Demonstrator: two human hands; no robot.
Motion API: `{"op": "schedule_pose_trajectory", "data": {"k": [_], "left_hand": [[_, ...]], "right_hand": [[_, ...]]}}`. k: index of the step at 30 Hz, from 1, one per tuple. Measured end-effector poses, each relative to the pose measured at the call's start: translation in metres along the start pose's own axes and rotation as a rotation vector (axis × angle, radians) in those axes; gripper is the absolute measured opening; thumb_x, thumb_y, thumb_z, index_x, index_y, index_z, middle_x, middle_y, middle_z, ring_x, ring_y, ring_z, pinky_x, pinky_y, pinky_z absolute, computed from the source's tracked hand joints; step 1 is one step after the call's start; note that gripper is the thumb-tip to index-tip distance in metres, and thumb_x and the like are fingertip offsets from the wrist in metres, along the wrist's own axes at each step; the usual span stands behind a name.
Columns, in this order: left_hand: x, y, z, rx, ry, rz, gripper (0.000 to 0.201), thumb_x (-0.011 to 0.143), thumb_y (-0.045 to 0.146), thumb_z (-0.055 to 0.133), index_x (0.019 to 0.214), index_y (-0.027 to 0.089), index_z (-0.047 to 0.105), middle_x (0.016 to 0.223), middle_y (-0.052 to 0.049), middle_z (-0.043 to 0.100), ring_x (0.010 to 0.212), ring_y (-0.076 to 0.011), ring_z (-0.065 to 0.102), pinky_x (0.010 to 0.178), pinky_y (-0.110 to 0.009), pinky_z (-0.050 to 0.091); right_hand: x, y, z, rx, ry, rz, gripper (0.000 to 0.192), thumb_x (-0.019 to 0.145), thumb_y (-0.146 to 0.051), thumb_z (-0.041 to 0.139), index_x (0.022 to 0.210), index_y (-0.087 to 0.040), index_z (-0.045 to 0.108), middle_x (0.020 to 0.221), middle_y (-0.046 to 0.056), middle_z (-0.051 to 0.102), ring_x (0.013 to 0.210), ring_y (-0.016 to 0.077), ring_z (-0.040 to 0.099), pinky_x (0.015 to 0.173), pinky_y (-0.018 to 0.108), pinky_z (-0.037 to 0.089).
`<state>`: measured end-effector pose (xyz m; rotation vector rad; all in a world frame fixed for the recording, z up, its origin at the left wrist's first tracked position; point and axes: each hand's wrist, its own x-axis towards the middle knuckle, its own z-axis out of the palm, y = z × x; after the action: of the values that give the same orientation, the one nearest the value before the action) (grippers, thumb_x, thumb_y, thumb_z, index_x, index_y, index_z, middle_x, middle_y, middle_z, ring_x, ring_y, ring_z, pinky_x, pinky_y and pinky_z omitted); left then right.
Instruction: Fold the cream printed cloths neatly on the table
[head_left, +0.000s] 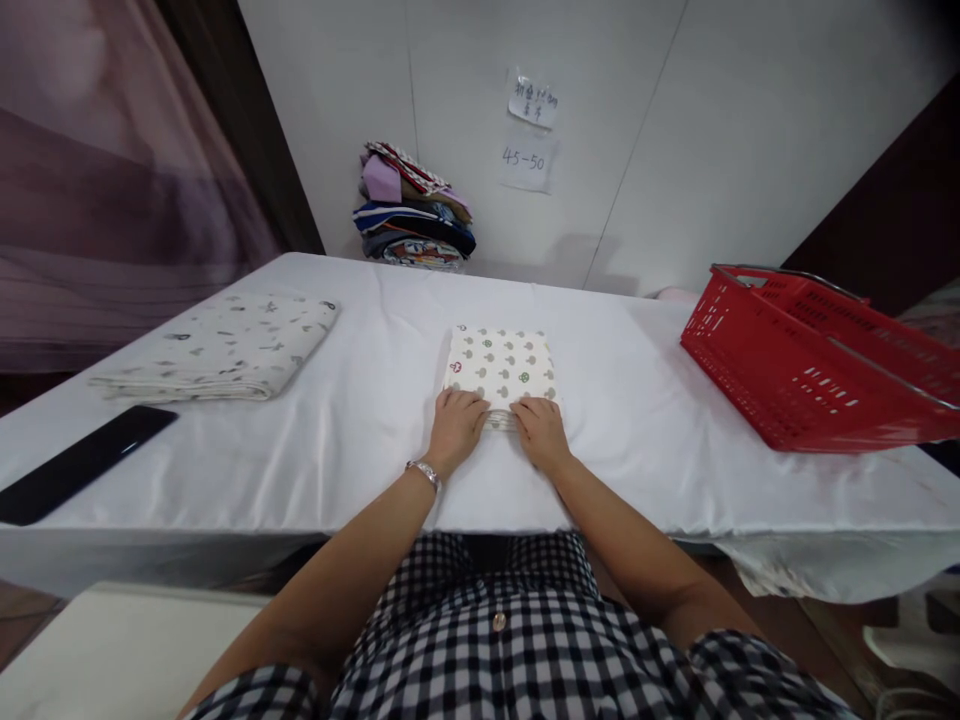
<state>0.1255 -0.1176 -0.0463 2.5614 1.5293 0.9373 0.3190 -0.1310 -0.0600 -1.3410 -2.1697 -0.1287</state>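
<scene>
A small folded cloth (501,360), cream with grey, green and red tree-like prints, lies on the white-covered table in front of me. At its near left corner is my left hand (454,430), fingers bent over the top and closed on the edge. My right hand (541,432) grips the near right corner in the same way. Between the hands, the stacked layers of the near edge show. The undersides of both hands and the thumbs are partly hidden.
A larger folded printed cloth (232,345) lies at the left, with a black phone-like slab (82,465) nearer me. At the right stands a red basket (817,370). Folded fabrics (416,215) are piled behind the table by the wall, beside paper notes (529,160).
</scene>
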Motion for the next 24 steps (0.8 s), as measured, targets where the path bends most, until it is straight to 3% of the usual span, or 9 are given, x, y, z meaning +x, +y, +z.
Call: {"op": "schedule_pose_trajectory", "data": {"k": [11, 20, 24], "left_hand": [[-0.007, 0.000, -0.007, -0.003, 0.056, -0.065, 0.025, 0.089, 0.028, 0.047, 0.108, 0.025, 0.063, 0.109, -0.005, 0.063, 0.108, -0.0219, 0.052, 0.105, -0.046, 0.028], [-0.008, 0.000, -0.010, -0.007, 0.038, -0.099, 0.022, 0.090, 0.026, 0.044, 0.095, 0.025, 0.065, 0.101, -0.004, 0.066, 0.102, -0.0211, 0.054, 0.104, -0.047, 0.028], [-0.009, 0.000, -0.011, 0.011, 0.067, -0.073, 0.023, 0.090, 0.026, 0.045, 0.102, 0.025, 0.064, 0.104, -0.005, 0.065, 0.105, -0.0213, 0.054, 0.105, -0.046, 0.028]], "right_hand": [[-0.008, 0.003, -0.018, 0.073, 0.106, 0.036, 0.028, 0.087, -0.014, 0.044, 0.108, -0.020, 0.061, 0.108, 0.008, 0.061, 0.104, 0.0219, 0.049, 0.094, 0.040, 0.031], [-0.013, 0.009, -0.018, 0.074, 0.074, 0.049, 0.030, 0.083, -0.011, 0.045, 0.104, -0.021, 0.064, 0.101, 0.007, 0.062, 0.098, 0.0210, 0.051, 0.092, 0.039, 0.034], [-0.013, 0.010, -0.021, 0.111, 0.164, 0.086, 0.030, 0.083, -0.012, 0.044, 0.103, -0.021, 0.064, 0.103, 0.007, 0.061, 0.100, 0.0214, 0.052, 0.093, 0.040, 0.036]]}}
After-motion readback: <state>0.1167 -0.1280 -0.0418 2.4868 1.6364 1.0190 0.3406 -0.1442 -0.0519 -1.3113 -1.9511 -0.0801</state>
